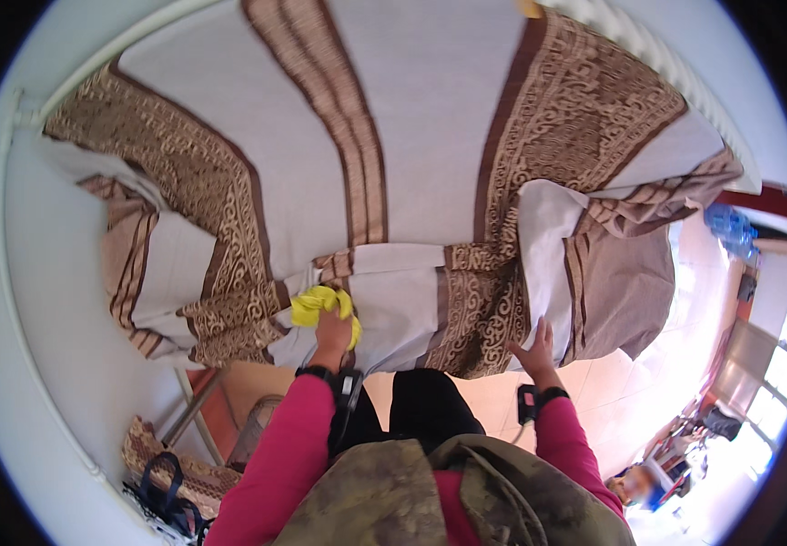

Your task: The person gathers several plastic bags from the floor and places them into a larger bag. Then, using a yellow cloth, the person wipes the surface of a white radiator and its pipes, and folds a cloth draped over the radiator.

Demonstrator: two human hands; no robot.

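Observation:
A large white and brown patterned fabric cover (434, 136) is spread out before me, and its near edge hangs in folds. My left hand (334, 334) is closed on a bright yellow cloth (315, 304), which rests against the cover's near fold. To the right, my right hand (536, 349) has its fingers apart at the hanging edge of the cover and holds nothing. A bunched white and brown part of the fabric lies just beyond it. Each wrist bears a black strap with a small device.
A white radiator (666, 61) stands behind the cover at the right, and a white pipe (7, 273) runs along the left wall. Low at the left are a dark bag (161, 478) and a metal-legged frame (192, 416). Blue water bottles (731, 228) stand far right.

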